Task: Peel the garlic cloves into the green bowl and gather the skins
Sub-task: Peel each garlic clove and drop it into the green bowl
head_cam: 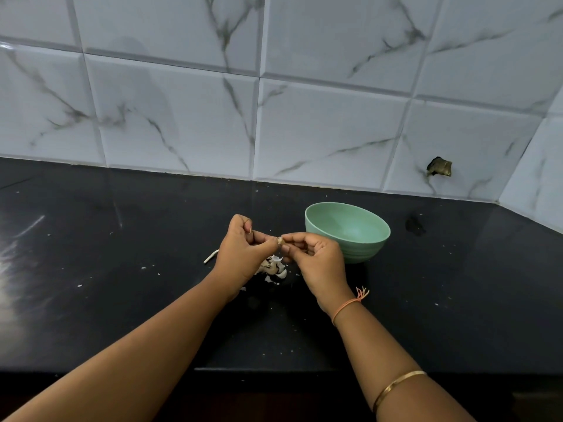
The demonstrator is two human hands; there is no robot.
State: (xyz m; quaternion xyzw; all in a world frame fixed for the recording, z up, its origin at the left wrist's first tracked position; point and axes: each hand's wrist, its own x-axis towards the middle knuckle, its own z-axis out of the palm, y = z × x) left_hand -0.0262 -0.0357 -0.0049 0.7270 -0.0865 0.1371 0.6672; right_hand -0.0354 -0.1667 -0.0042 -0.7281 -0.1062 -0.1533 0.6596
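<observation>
Clove (279,240) — pinched by left hand (240,254), right hand (320,263) | green bowl (365,248) just beside

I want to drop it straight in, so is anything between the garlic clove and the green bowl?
Nothing visible blocks it. The left hand and right hand pinch the garlic clove just left of the green bowl. Only the right hand itself lies on that side; the skins lie on the counter below.
</observation>
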